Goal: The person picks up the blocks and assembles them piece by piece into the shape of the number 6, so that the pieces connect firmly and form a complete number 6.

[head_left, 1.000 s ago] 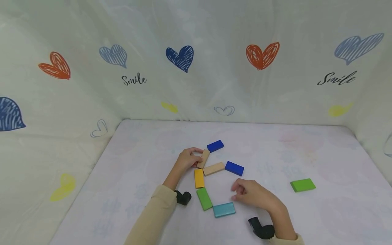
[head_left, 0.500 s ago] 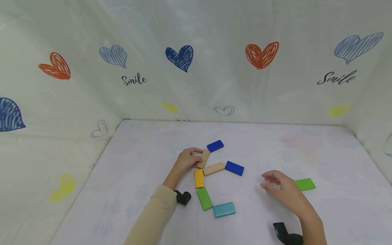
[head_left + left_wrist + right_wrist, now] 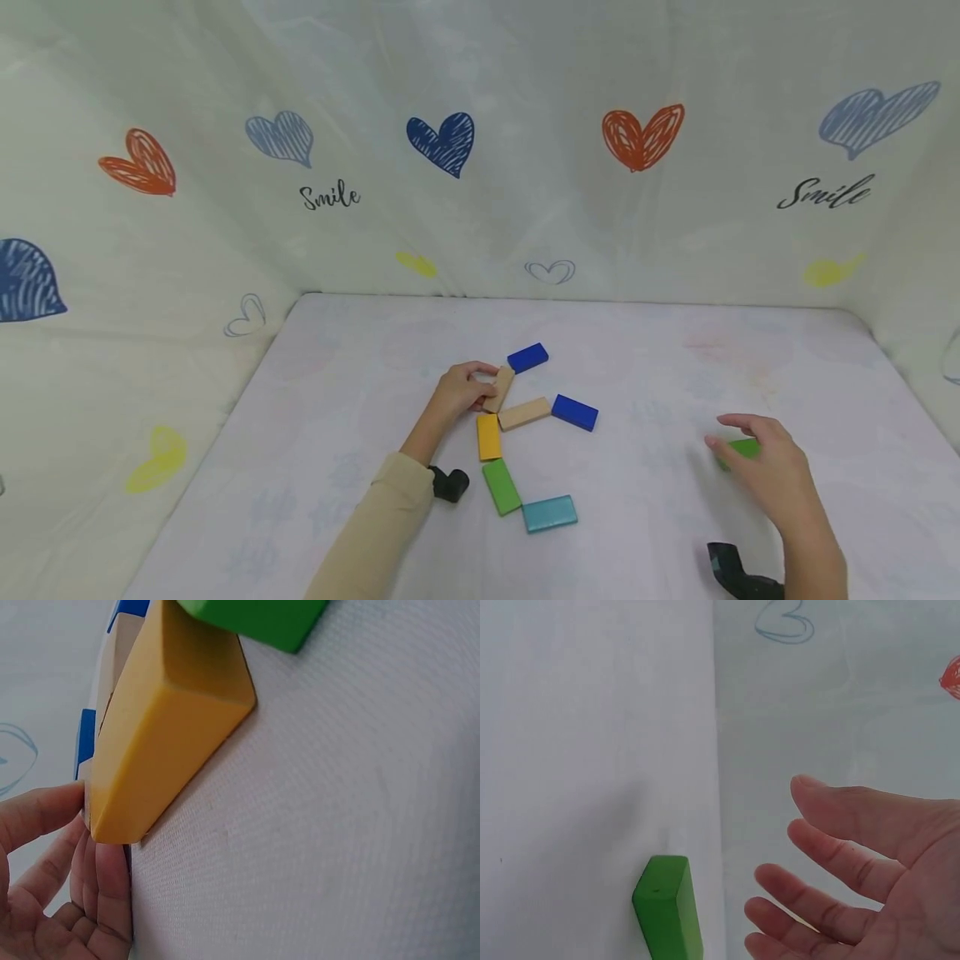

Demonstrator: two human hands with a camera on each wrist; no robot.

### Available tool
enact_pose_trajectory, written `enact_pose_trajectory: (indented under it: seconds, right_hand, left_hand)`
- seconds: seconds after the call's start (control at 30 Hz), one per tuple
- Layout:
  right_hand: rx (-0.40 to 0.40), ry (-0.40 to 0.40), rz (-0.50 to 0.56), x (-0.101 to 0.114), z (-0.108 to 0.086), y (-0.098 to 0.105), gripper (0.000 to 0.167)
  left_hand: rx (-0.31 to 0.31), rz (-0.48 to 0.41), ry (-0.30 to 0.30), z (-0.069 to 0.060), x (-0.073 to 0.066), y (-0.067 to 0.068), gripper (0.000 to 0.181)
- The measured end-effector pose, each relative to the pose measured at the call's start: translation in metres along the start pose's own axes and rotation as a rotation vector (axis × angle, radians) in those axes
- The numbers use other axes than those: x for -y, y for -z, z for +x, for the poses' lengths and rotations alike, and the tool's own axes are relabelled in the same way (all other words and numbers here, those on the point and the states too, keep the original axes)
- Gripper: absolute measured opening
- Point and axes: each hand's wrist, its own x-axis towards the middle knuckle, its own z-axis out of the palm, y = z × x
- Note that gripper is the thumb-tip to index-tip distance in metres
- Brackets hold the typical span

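My left hand (image 3: 459, 389) pinches a plain wooden block (image 3: 501, 388) between thumb and fingers where it lies on the table. In the left wrist view, a yellow block (image 3: 165, 735) hides most of that block from the fingers (image 3: 45, 814). My right hand (image 3: 768, 467) hovers over the lone green block (image 3: 744, 448) at the right, covering part of it. Its fingers are spread and hold nothing. In the right wrist view, the hand (image 3: 862, 870) is apart from the green block (image 3: 664, 907).
A second wooden block (image 3: 525, 413), two blue blocks, the nearer one (image 3: 575, 412) and the farther one (image 3: 528, 357), another green block (image 3: 502, 487) and a teal block (image 3: 550, 514) form a branching figure. Fabric walls (image 3: 525, 217) surround the white table (image 3: 375, 350).
My right hand has moved right, from beside the figure to above the lone green block, and its fingers have spread. My left hand has stayed on the wooden block.
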Motion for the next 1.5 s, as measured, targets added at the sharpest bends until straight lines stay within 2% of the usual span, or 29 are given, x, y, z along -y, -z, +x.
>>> enact_pose_trajectory:
  seconds: [0.33,0.47,0.63,0.83,1.37,1.5]
  right_hand:
    - [-0.009,-0.038,-0.04,-0.027,0.008,0.008,0.061]
    - [0.028,-0.117,-0.054,-0.033,0.012,0.009,0.069]
    - [0.095,-0.235,-0.052,-0.036,0.015,0.007,0.087]
    - [0.107,-0.31,-0.041,-0.035,0.017,0.0,0.091]
    - [0.086,-0.346,-0.018,-0.033,0.016,-0.004,0.093]
    - [0.071,-0.305,-0.034,-0.033,0.016,-0.005,0.093]
  left_hand:
    - [0.004,-0.008,0.008,0.002,0.001,0.001,0.03]
    - [0.001,-0.007,0.001,0.001,0.001,0.003,0.029]
    - [0.006,-0.004,-0.005,-0.001,0.0,0.004,0.028]
    - [0.0,-0.012,0.003,0.002,0.002,0.002,0.031]
    - [0.003,-0.003,0.002,0.002,0.001,0.002,0.031]
    - [0.005,0.008,-0.007,0.001,0.0,0.002,0.031]
